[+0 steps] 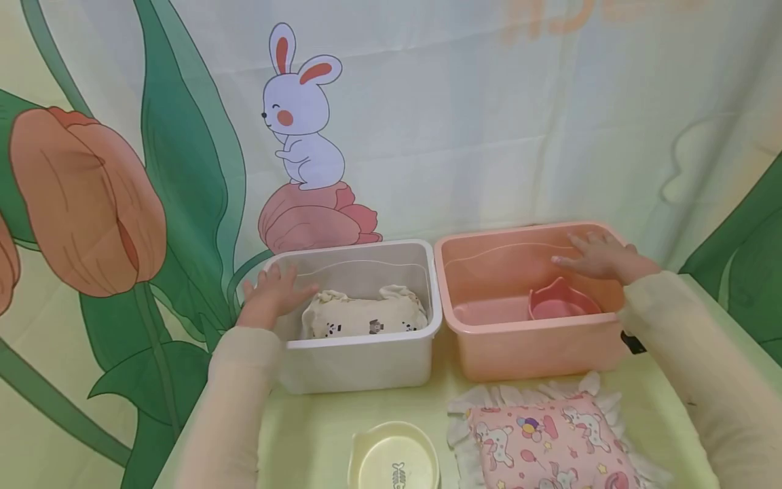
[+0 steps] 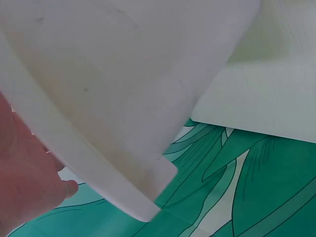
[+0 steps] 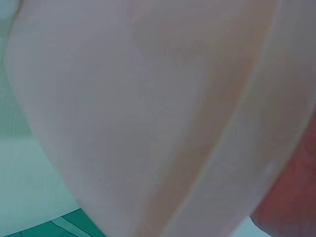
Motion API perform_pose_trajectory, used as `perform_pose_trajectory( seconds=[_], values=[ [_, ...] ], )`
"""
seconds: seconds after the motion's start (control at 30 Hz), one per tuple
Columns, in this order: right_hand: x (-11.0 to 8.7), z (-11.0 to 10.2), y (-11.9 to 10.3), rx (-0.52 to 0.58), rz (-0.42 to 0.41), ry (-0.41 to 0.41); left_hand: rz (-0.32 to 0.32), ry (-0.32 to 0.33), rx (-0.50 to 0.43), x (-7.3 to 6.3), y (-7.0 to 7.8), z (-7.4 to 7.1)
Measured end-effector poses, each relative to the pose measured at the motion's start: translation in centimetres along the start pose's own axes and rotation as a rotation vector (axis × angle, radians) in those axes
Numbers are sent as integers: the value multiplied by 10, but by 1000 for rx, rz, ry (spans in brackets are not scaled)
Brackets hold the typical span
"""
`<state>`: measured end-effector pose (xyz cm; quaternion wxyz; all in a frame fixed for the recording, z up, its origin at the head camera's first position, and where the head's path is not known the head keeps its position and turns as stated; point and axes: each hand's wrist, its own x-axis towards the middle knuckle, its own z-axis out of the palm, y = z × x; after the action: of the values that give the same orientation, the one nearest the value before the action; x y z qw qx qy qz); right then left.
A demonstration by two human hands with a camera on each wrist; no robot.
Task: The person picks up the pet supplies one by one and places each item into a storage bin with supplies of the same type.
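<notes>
My left hand [image 1: 273,293] lies over the left rim of a white plastic bin [image 1: 360,363], fingers spread. Inside that bin is a cream pillow [image 1: 360,318] with small animal faces and ruffled corners. Over the right side of a pink plastic bin [image 1: 537,353] is my right hand [image 1: 601,257], its fingers spread too. A dark pink cat-eared bowl [image 1: 561,302] sits in the pink bin. Both wrist views are filled mostly by the bins' outer walls, with part of the left hand [image 2: 29,173] and part of the right hand [image 3: 291,192] beyond the rims.
In front of the bins, a pale yellow cat-eared bowl [image 1: 394,458] and a pink unicorn-print pillow [image 1: 544,441] with white ruffles lie on the light green table [image 1: 305,435]. Behind the bins hangs a cloth backdrop [image 1: 440,136] printed with a rabbit and tulips.
</notes>
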<state>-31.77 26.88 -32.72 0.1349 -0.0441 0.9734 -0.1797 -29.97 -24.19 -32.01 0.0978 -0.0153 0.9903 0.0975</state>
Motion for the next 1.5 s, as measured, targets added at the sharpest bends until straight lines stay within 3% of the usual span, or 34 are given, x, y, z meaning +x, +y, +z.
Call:
perform_pose_trajectory(
  seconds=[0.4, 0.77, 1.5],
  values=[
    [-4, 3, -5, -35, -40, -1, 70, 88, 55, 1, -13, 5],
    [-1, 5, -4, -92, -118, 26, 110, 130, 86, 1, -23, 9],
    [-13, 12, -9, -179, -251, 115, 154, 132, 66, -11, -37, 16]
  ],
)
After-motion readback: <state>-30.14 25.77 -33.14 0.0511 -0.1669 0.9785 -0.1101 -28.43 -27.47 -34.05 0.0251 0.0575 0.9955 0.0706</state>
